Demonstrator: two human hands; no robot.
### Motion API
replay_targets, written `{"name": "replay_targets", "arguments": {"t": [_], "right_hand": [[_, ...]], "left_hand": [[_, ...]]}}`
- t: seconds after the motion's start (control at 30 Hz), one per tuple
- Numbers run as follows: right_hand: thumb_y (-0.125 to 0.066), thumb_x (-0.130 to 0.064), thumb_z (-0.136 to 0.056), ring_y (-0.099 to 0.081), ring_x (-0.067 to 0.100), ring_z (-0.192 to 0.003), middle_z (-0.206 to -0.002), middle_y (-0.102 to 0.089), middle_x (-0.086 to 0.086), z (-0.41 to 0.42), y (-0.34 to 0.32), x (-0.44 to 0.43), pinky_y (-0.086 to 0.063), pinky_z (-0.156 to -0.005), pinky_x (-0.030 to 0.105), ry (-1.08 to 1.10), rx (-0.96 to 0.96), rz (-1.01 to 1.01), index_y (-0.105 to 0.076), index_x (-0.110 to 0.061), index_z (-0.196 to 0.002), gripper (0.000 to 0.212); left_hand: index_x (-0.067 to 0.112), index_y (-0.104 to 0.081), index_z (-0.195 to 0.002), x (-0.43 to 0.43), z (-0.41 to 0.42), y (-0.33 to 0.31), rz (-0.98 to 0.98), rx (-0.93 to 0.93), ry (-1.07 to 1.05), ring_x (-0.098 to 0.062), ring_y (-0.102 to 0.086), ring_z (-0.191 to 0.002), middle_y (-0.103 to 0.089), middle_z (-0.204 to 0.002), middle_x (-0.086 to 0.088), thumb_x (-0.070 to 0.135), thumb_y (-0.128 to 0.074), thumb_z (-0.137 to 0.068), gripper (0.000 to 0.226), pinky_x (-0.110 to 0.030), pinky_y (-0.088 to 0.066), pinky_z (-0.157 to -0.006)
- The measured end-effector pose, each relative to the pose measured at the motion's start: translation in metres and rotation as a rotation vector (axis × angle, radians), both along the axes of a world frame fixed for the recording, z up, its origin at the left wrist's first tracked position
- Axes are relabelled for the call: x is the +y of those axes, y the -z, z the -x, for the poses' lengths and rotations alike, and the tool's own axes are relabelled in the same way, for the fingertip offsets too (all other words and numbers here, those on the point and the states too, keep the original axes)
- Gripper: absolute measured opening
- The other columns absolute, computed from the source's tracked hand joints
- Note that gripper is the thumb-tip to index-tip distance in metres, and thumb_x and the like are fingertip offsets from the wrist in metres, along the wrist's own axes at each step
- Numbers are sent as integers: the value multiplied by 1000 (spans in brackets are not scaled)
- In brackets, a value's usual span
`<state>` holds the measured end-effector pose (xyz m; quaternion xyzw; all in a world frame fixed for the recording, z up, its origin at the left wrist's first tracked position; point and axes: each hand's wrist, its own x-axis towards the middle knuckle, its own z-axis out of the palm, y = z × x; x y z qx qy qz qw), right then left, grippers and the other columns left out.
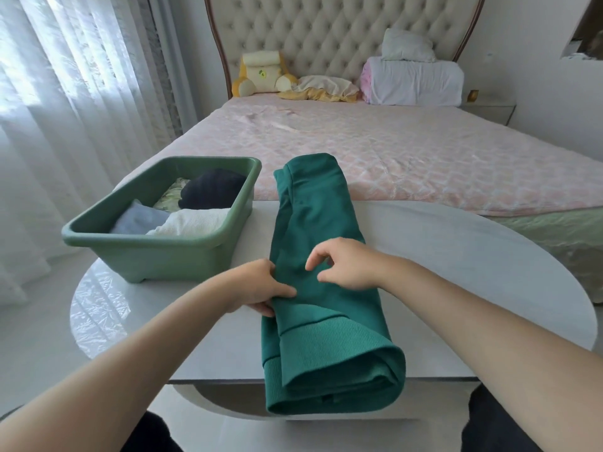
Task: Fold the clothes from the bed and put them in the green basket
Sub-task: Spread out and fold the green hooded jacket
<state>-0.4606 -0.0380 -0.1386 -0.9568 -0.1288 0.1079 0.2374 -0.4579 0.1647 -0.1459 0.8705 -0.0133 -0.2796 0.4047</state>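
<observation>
A dark green sweatshirt point(321, 223) lies folded into a long strip on the white table point(473, 256), its ribbed hem hanging over the near edge. My left hand point(261, 285) pinches the strip's left edge near its middle. My right hand point(346, 264) hovers just above the cloth beside it, fingers curled and apart, holding nothing. The green basket point(156, 256) stands on the table to the left and holds folded clothes: a dark one, a white one, a blue-grey one and a patterned one.
The bed point(375, 151) with a pink quilted cover lies beyond the table. At its headboard are a plush toy point(261, 73), crumpled cloth and stacked bedding point(414, 76). Curtains point(65, 93) hang at the left. A nightstand point(489, 109) stands at the right.
</observation>
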Motion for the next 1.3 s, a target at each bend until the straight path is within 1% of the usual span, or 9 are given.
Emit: {"name": "replay_targets", "arguments": {"t": [0.1, 0.27, 0.37, 0.43, 0.53, 0.93, 1.03, 1.17, 1.3], "right_hand": [[-73, -51, -83, -35, 17, -140, -148, -43, -4, 3, 7, 0, -32, -115, 38, -71, -46, 141, -50, -37, -140, 63], [-57, -63, -90, 2, 20, -155, -169, -1, 1, 14, 28, 8, -4, -125, 49, -219, 107, 377, -13, -38, -159, 86], [-49, -63, -94, 4, 20, -155, -169, 3, 2, 10, 40, 11, -1, -125, 50, -229, 111, 398, -11, -37, -160, 80], [-48, -62, -95, -9, 19, -154, -168, -12, -2, 8, 35, 9, -12, -124, 47, -225, 69, 310, -23, -39, -157, 70], [-51, -42, -99, -25, 17, -148, -162, -29, -5, 6, 27, 4, -28, -116, 40, -279, 10, 284, -38, -34, -149, 52], [-43, -46, -104, -3, 10, -154, -168, -8, -7, 0, 49, -6, -8, -125, 36, -242, 1, 282, -25, -33, -158, 59], [-48, -47, -100, -11, 12, -154, -167, -17, -7, 1, 50, -7, -13, -124, 39, -225, -18, 246, -35, -34, -154, 57], [-44, -55, -92, -34, 18, -145, -155, -41, -4, -2, 49, -8, -28, -117, 40, -151, -129, 141, -53, -36, -138, 51], [-36, -57, -102, -3, 16, -155, -168, -10, 0, 0, 60, -14, -4, -125, 44, -158, -96, 299, -25, -33, -157, 61]], "left_hand": [[12, -40, -128, 4, -1, -3, 0, -73, -48, -27, -72, -64, -63, -102, -13, 8, -59, -94, 40, -35, -61, -57], [11, -19, -138, 19, 2, -5, -444, -80, 200, -27, -68, -64, -65, -100, -18, 20, -65, -92, 65, -33, -54, -55], [18, -31, -131, 14, 7, 0, -663, -541, 296, -27, -61, -96, -52, -116, -7, 35, -73, -83, 65, -36, -50, -79], [25, -48, -111, 5, 15, -6, -351, -782, 339, -22, -56, -93, -52, -104, 5, 39, -67, -85, 35, -31, -45, -79], [35, -65, -93, -12, 33, -18, 0, -558, 558, -8, -59, -92, -62, -94, 14, 57, -65, -80, 26, -25, -48, -82], [42, -76, -99, -28, 57, -24, -205, -61, 1046, -10, -59, -84, -67, -92, 11, 29, -69, -80, 24, -30, -50, -82], [26, -78, -85, -28, 56, -29, -112, 17, 953, -5, -61, -80, -70, -84, 12, 37, -68, -89, 16, -33, -47, -80], [22, -70, -75, -27, 24, -18, 73, -395, 554, -8, -57, -62, -64, -66, 5, 25, -61, -93, 20, -24, -44, -64], [33, -57, -127, -13, -11, 23, -335, -644, 506, -14, -48, -124, -56, -129, 4, 36, -56, -95, 32, -28, -37, -104]]}}
